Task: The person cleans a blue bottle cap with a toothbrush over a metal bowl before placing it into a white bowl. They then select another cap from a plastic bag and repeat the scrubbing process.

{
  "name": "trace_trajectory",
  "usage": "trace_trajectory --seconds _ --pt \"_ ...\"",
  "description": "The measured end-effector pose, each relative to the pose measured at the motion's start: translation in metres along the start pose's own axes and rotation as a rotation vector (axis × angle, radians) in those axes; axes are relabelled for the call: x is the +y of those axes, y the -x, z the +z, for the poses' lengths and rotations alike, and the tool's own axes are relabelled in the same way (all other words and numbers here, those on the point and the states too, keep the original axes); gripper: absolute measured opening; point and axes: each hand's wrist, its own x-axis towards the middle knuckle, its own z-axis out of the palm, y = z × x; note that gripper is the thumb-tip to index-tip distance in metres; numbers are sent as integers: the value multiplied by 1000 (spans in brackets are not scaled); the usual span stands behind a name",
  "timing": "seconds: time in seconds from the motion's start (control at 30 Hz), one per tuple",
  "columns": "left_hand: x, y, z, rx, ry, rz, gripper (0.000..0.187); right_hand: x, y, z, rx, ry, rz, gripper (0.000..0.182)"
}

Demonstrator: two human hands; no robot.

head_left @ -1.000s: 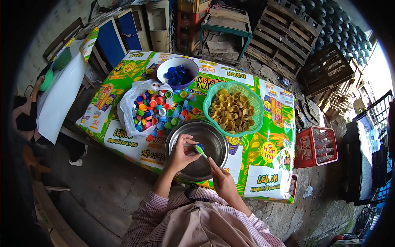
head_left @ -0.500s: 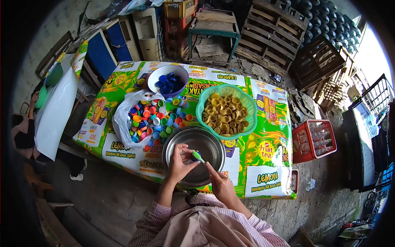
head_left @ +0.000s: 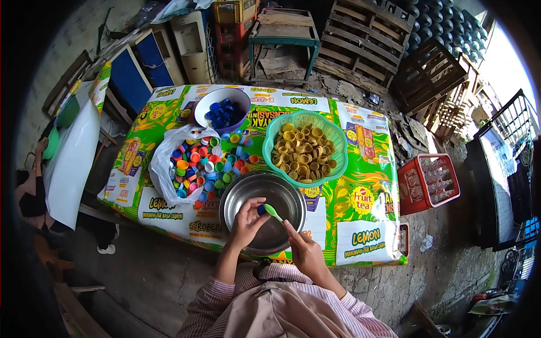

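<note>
Only the head cam here: the left hand's (head_left: 245,224) fingers are pinching a blue cap (head_left: 261,209) over the metal bowl (head_left: 228,197), and the right hand's (head_left: 305,246) fingers are closed on the green brush (head_left: 274,213), its head right by the cap. Loose caps (head_left: 209,167) sit around 10 o'clock of the bowl, the basket (head_left: 337,143) at 1. My worry (small caps are slippery little things): a light pinch plus a hard sideways push could pop it out, probably into the bowl.
</note>
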Motion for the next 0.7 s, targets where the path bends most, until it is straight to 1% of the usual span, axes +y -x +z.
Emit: trace_trajectory --seconds 0.03,0.07,0.13,0.17,0.2,0.27,0.3,0.37,0.4,0.47,0.53,0.57,0.6,0.63,0.67,0.7 --pt "-1 2 -1 -32 -1 -33 32 1 -1 3 37 -30 29 51" --pt "-2 4 -1 -34 0 -34 32 4 -2 2 38 -29 31 51" --pt "5 7 0 -16 111 -228 33 7 -5 0 49 -56 159 50" --pt "9 7 3 -23 78 -200 35 6 -4 0 91 -61 79 52" --pt "8 9 2 -22 76 -202 35 1 -3 0 91 -64 80 52" --pt "7 9 -1 -41 240 -246 35 -10 -1 -1 -27 -101 73 51" --pt "7 9 -2 -47 236 -246 35 -6 -4 3 17 -164 88 51" --pt "4 10 -4 -48 324 -289 36 -3 -5 0 26 -141 112 51" --pt "4 8 -5 -49 321 -288 36 -3 -6 -1 32 -121 135 50" --pt "2 10 -6 6 487 -313 39 -4 -7 2 21 -139 129 51" --pt "6 10 -5 -35 502 -340 41 -2 -6 4 6 -169 118 52" --pt "5 10 -5 -54 520 -347 42 7 -6 6 -37 -115 202 52" --pt "6 9 -5 -71 536 -352 42 4 -6 4 -36 -115 199 52" --pt "7 8 -5 -69 535 -348 42 -3 -7 -1 23 -179 122 52" --pt "8 9 -3 -80 623 -356 41 -7 -6 -3 82 -245 48 52" --pt "10 9 -2 -93 711 -363 41 -8 -4 1 39 -232 34 52"
